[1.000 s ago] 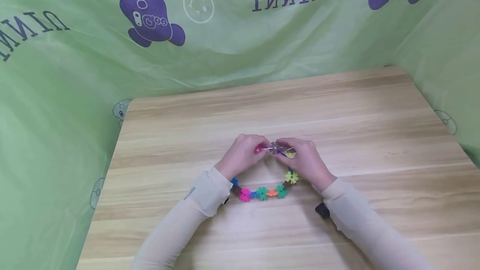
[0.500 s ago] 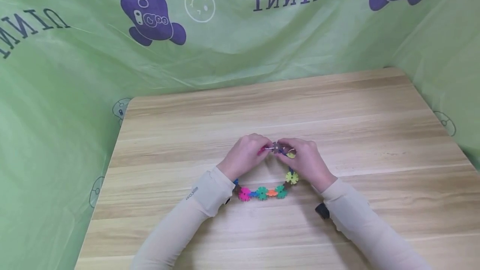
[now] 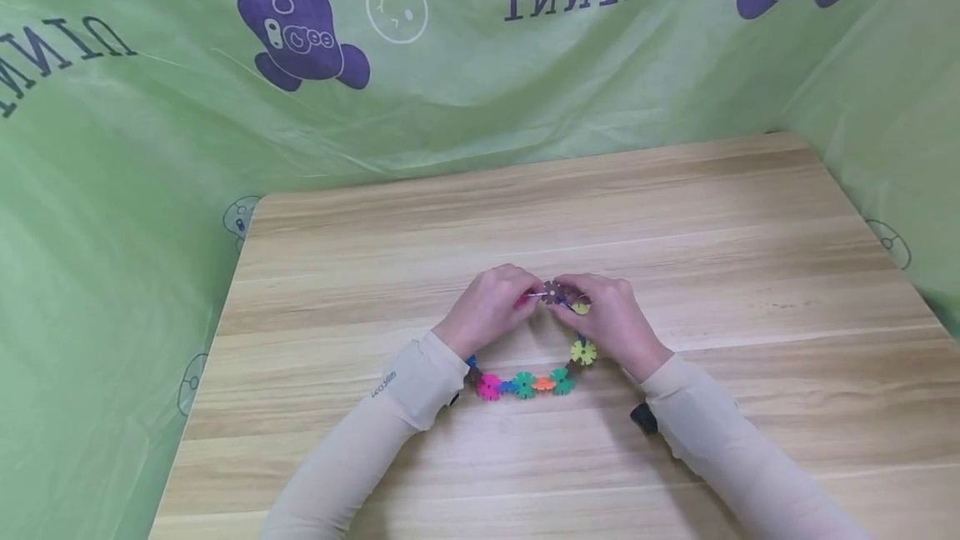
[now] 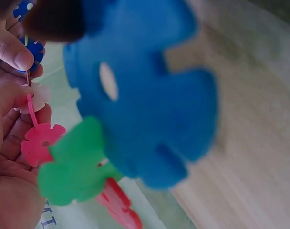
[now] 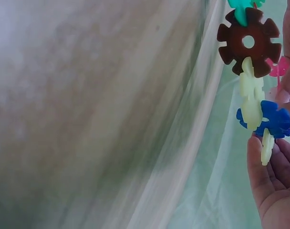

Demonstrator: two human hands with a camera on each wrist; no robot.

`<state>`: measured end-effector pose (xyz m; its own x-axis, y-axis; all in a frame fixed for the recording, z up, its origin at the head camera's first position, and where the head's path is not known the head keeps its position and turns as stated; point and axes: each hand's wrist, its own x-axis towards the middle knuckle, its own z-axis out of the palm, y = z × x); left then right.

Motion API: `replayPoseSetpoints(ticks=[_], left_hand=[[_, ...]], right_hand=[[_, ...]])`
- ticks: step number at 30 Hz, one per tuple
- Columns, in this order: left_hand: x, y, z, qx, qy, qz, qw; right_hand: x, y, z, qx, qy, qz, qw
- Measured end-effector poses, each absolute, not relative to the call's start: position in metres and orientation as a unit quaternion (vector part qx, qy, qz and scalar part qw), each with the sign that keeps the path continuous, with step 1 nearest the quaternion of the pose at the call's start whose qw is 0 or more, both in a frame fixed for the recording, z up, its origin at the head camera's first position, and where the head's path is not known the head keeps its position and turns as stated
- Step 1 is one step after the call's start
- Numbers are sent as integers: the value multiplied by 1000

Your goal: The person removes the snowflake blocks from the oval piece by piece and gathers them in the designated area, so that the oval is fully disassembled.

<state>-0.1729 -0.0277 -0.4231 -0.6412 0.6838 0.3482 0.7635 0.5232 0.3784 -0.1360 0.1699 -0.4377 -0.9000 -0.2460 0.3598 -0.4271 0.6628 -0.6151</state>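
Observation:
A chain of notched plastic snowflake discs hangs in a near loop between my hands, its lower run showing a pink disc [image 3: 489, 387], a green disc [image 3: 524, 385] and a yellow disc [image 3: 583, 352]. My left hand [image 3: 492, 302] pinches one end, where a pink disc [image 4: 40, 143] and a white disc [image 4: 40, 97] show. My right hand [image 3: 617, 317] pinches the other end, close to a blue disc [image 5: 276, 119]. Between the fingertips a brown disc [image 3: 552, 292] faces the head camera. Fingers partly hide the discs around it, so I cannot tell exactly how they join.
The wood-grain table [image 3: 390, 257] spreads around both hands. A green curtain [image 3: 465, 90] with purple printed figures stands behind and beside it. A black object [image 3: 644, 419] sits under the right wrist.
Over the last second the pink disc at my left fingertips has turned from face-on to nearly edge-on. Both hands have otherwise stayed almost in place.

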Motion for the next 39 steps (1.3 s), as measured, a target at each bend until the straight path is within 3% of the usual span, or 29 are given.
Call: replayPoseSetpoints(ticks=[21, 39], left_hand=[[-176, -42, -429, -405, -868, -255, 130], [-180, -48, -435, -322, -906, -256, 96]], right_hand=[[-140, 167, -437, 179, -905, 362, 132], [-142, 170, -441, 174, -909, 359, 125]])
